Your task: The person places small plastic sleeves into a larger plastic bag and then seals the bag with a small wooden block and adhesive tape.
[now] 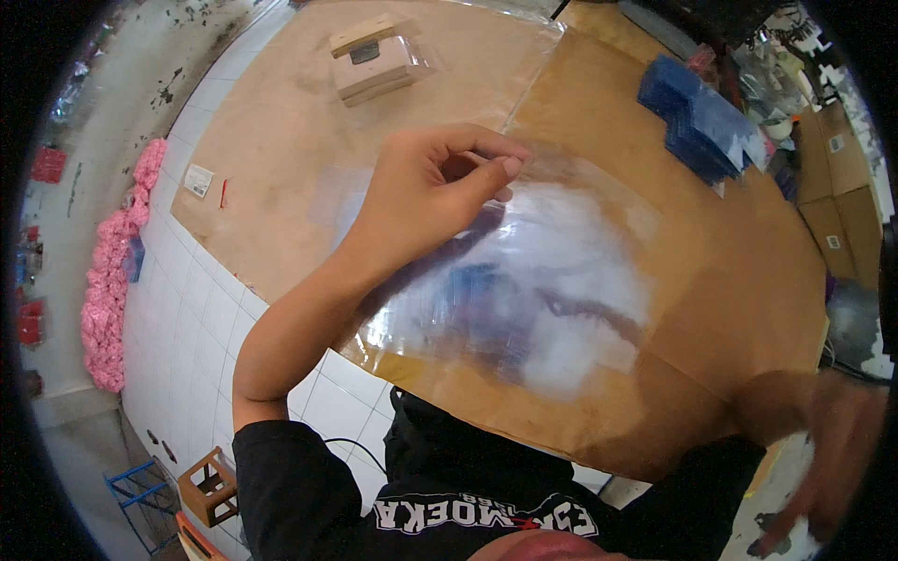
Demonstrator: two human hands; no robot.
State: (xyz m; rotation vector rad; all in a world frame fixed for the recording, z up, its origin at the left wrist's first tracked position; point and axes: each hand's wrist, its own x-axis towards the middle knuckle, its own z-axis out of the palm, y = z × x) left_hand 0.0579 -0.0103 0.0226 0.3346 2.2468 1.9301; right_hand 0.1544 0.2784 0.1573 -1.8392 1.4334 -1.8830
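My left hand (435, 182) hovers over the middle of the table, its thumb and index finger pressed together in a pinch. Whatever may be between those fingertips is too small or too clear to make out. Beneath and in front of it lie glossy clear plastic sheets or bags (580, 280), overlapping and throwing back bright reflections. Off at the lower right, past the table's edge, is my right hand (847, 458), smeared by motion. Its fingers point downward, and I cannot tell whether it holds anything.
A wooden block with a dark piece on it (374, 64) sits at the far side of the brown-covered table (271, 122). Blue folded pieces (697, 117) are stacked at the far right, near cardboard boxes (832, 178). Pink bubble-wrapped bundles (110, 290) and a wooden stool (208, 486) stand left.
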